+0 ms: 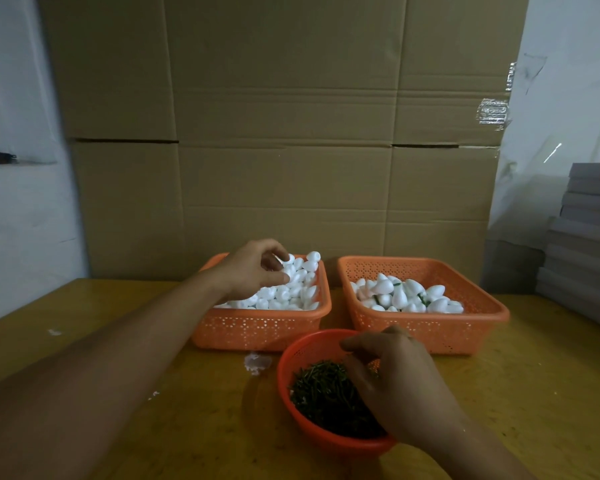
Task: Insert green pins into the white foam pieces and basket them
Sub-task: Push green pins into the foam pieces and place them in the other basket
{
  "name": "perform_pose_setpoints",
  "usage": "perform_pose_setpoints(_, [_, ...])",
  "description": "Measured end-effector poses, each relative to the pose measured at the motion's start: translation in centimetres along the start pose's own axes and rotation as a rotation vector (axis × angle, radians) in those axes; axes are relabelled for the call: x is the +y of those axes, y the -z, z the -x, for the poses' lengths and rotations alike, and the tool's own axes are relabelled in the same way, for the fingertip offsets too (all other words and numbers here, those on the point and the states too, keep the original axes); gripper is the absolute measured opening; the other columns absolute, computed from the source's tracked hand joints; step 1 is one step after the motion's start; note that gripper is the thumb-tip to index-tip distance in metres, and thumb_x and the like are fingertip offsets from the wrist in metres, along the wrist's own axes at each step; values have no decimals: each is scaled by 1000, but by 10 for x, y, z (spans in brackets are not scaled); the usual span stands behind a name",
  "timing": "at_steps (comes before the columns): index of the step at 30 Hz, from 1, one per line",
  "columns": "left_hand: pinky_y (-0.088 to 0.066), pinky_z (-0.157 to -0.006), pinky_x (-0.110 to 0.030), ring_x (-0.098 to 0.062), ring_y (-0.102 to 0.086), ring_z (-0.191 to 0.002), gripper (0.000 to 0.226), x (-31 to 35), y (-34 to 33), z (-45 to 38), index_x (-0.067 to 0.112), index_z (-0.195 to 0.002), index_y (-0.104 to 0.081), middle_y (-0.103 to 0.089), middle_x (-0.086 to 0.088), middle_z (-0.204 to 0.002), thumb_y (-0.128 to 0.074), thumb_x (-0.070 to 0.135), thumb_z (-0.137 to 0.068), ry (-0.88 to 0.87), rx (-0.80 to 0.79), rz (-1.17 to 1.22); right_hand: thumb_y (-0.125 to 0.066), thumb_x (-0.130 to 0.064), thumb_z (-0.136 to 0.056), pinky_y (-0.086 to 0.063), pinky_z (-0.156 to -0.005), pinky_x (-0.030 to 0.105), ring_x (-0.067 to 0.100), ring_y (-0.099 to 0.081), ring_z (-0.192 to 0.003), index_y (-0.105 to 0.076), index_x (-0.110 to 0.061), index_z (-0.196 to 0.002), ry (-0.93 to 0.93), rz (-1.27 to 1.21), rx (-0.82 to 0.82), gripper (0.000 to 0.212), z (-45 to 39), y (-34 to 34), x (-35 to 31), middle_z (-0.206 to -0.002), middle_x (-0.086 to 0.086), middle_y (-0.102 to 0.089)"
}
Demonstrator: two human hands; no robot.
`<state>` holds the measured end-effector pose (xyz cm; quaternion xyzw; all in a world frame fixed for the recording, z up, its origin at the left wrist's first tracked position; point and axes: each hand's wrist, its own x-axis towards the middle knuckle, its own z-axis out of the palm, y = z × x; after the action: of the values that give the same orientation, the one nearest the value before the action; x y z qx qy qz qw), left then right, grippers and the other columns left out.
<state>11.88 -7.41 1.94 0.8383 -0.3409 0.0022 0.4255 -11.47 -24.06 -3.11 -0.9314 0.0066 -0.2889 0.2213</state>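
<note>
Right hand (392, 379) picks among green pins (323, 393); left hand (257, 268) pinches plain foam piece (289, 259) (full basket (257, 334) left, pinned basket (430, 330) part-filled)

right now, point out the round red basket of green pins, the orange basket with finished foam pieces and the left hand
round red plastic basket of green pins (286, 372): head view, on its bare left rim
orange rectangular basket with pinned foam pieces (430, 336): head view, front wall
left hand (253, 268): head view, back of hand

Yellowish wooden table (84, 341), two orange baskets (257, 332) (430, 336), red bowl (284, 372), perhaps foam crumbs (257, 362)
</note>
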Motion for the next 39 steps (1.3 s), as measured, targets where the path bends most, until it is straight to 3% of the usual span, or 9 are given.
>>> perform_pose_setpoints(3, [-51, -90, -24, 0, -66, -99, 28, 15, -3, 23, 32, -115, -69, -72, 11, -103, -75, 21, -90, -103, 16, 31, -69, -28, -89, -51, -86, 29, 2, -55, -95, -73, -36, -116, -6, 2, -18, 28, 0, -1, -1, -80, -31, -45])
perform_pose_setpoints(7, [-49, -80, -9, 7, -66, -99, 23, 34, -11, 54, 31, -106, -71, -72, 22, -104, -71, 14, -91, -160, 29, 118, -72, -22, -84, -51, -85, 25, 0, -52, -95, -74, -43, -107, -9, 13, -65, 32, 0, -2, 1, -86, -26, -53])
perform_pose_setpoints(16, [-56, -90, -26, -11, -68, -108, 24, 48, -41, 112, 14, -108, -69, -73, 1, -110, -70, -1, -89, -167, -5, 387, -67, -25, -89, -41, -80, 16, 1, -46, -98, -73, -43, -106, -15, 120, -147, 26, -2, -2, 6, -102, -16, -63])
perform_pose_setpoints(23, [-55, -91, -26, -8, -66, -111, 33, 41, -57, 138, 29, -107, -72, -72, 8, -110, -70, 1, -90, -189, -40, 377, -58, -24, -93, -53, -83, 31, 12, -59, -95, -73, -41, -106, -76, 184, -241, 25, -1, -2, 2, -101, -9, -58])
perform_pose_setpoints(26, [-54, -92, -24, -6, -64, -115, 35, 40, -61, 144, 44, -114, -68, -70, 14, -116, -69, 17, -92, -204, -47, 389, -54, -32, -94, -56, -77, 40, 18, -64, -84, -69, -25, -91, -74, 257, -342, 17, -6, -6, 2, -87, -4, -67])
perform_pose_setpoints(28, [-55, -94, -27, -5, -62, -118, 35, 41, -65, 147, 50, -119, -63, -68, 16, -121, -62, 27, -93, -198, -64, 398, -56, -44, -93, -57, -79, 40, 16, -65, -85, -67, -25, -95, -67, 298, -413, 22, -9, -8, 1, -90, -6, -68])
perform_pose_setpoints(32, [-55, -80, -27, -12, -68, -94, 27, 45, -69, 150, 45, -117, -63, -69, 10, -108, -52, 31, -97, -198, -34, 386, -56, -57, -89, -56, -84, 41, 18, -65, -95, -64, -30, -110, -28, 382, -560, 35, -15, -15, -4, -103, -6, -68])
perform_pose_setpoints(35, [-56, -75, -27, -13, -67, -88, 21, 46, -69, 150, 40, -108, -68, -68, 8, -102, -53, 31, -96, -191, -17, 397, -60, -49, -87, -57, -81, 39, 22, -66, -93, -64, -25, -108, -50, 407, -568, 32, -19, -22, -5, -102, -1, -68])
perform_pose_setpoints(39, [-57, -85, -30, -14, -68, -101, 30, 44, -69, 151, 38, -110, -67, -70, 4, -107, -72, 19, -87, -171, -71, 454, -63, -38, -87, -53, -71, 34, 23, -66, -90, -61, -22, -106, -97, 412, -503, 25, -21, -26, -4, -102, 0, -67])
